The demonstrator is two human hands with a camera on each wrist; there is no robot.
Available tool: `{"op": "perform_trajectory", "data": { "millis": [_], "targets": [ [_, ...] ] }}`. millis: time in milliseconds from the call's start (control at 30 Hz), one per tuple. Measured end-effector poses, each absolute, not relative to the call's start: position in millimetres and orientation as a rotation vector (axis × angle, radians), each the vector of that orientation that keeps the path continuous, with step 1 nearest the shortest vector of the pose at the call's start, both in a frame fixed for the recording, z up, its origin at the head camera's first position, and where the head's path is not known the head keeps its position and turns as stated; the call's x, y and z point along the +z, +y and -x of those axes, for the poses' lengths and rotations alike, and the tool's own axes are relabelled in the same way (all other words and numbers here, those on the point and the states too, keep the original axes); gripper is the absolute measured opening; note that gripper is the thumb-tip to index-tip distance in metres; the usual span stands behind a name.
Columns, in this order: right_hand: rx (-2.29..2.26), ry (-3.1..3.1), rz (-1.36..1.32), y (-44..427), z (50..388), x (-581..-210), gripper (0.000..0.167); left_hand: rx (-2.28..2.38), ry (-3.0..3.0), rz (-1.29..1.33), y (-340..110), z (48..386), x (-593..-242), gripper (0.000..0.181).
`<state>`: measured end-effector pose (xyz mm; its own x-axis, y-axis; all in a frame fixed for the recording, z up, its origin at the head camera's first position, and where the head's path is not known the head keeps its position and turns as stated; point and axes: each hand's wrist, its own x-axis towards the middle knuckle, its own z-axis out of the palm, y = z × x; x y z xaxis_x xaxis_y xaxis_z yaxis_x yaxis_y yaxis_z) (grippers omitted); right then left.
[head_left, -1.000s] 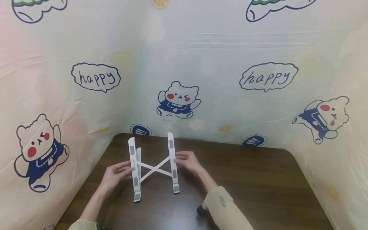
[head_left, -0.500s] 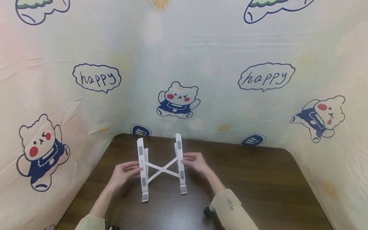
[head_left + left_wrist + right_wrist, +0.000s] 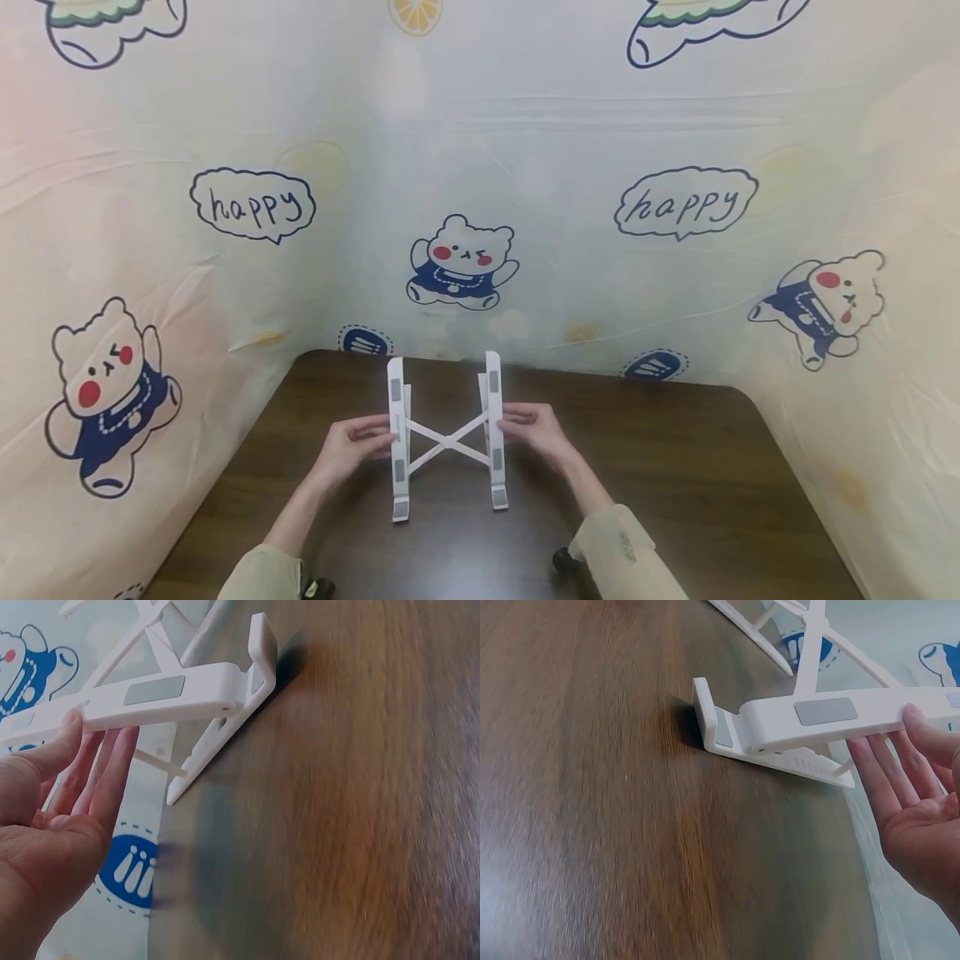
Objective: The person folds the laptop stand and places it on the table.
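White stand (image 3: 447,442), one, at your twelve o'clock over one brown table (image 3: 675,467); contact unclear. Two rails (image 3: 496,404), two crossed bars, six grey pads (image 3: 399,468) visible. Your left hand (image 3: 352,446) pinches the nine-o'clock rail; your right hand (image 3: 538,432), the three-o'clock rail. Beyond, eleven and one o'clock: two "happy" bubbles (image 3: 255,205).

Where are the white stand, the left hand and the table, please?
White stand (image 3: 447,442), head view: where its thin bars cross.
Left hand (image 3: 60,836), left wrist view: the palm.
Table (image 3: 585,795), right wrist view: bare wood-grain top.
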<state>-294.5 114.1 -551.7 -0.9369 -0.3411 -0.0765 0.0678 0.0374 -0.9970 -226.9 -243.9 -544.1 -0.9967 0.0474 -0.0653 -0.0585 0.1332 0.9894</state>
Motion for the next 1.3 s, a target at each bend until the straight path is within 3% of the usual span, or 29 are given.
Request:
{"op": "perform_trajectory", "data": {
  "millis": [667,1300],
  "targets": [
    [-1.983,2.141,0.198,163,278,-554,0.044,1.956,2.339,-0.041,-194,248,-543,0.042],
    [-1.984,2.239,0.126,167,272,-559,0.037,1.916,2.459,-0.094,-172,253,-546,0.031]
  ]
}}
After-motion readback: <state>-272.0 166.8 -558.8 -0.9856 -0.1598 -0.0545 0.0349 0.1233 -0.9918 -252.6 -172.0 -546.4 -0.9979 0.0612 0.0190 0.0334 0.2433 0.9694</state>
